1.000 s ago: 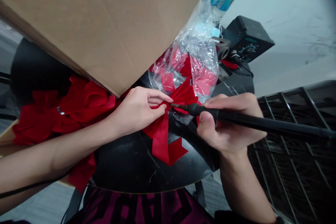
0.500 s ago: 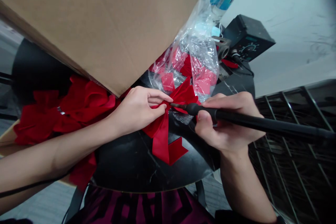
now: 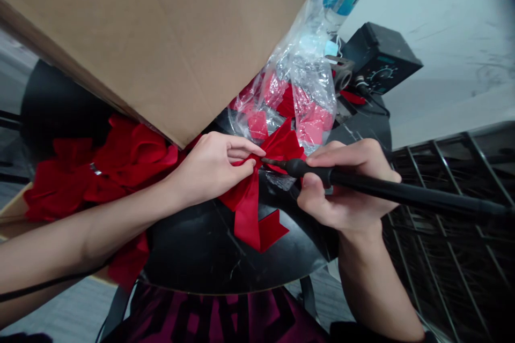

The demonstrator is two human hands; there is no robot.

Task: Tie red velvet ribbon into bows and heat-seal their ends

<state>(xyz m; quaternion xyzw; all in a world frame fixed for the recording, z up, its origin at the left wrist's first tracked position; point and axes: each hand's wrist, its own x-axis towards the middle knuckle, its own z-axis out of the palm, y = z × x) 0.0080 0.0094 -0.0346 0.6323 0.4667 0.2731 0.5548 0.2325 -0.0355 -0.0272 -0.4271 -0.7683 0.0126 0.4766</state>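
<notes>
My left hand (image 3: 221, 165) pinches the middle of a red ribbon bow (image 3: 248, 209), whose folded tail hangs toward me over the black table. Between the fingers of my right hand (image 3: 354, 185) is a black soldering iron (image 3: 309, 170), gripped like a pen. Its thin tip meets the bow's centre right beside my left fingertips. The exact contact spot is partly hidden by those fingers. Another large red bow (image 3: 116, 166) with a small shiny band at its middle lies left of my left forearm.
A big cardboard box (image 3: 153, 37) takes up the upper left. Behind the bow is a clear plastic bag (image 3: 298, 86) with red pieces. A black control box with a dial (image 3: 382, 59) stands by the wall at right, above a dark wire rack (image 3: 450, 214).
My right hand has shifted very slightly left along the soldering iron's handle. The iron's tip, the bow and my left hand stay in place.
</notes>
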